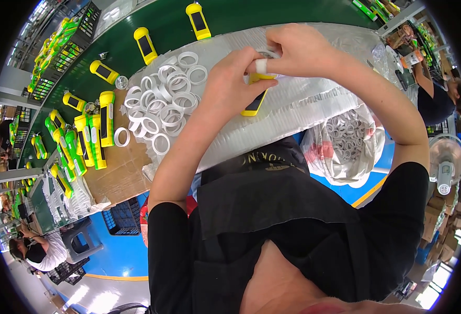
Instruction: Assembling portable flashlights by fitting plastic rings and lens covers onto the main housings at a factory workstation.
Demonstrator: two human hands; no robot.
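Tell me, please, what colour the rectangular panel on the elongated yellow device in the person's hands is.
The rectangular panel is near-black, visible in the head view.

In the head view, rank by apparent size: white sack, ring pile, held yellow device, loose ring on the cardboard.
1. White sack and ring pile: too alike to rank
2. Yellow device, partly hidden
3. Loose ring

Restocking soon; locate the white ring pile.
In the head view, left of centre, the white ring pile lies between the left hand and the yellow-green devices.
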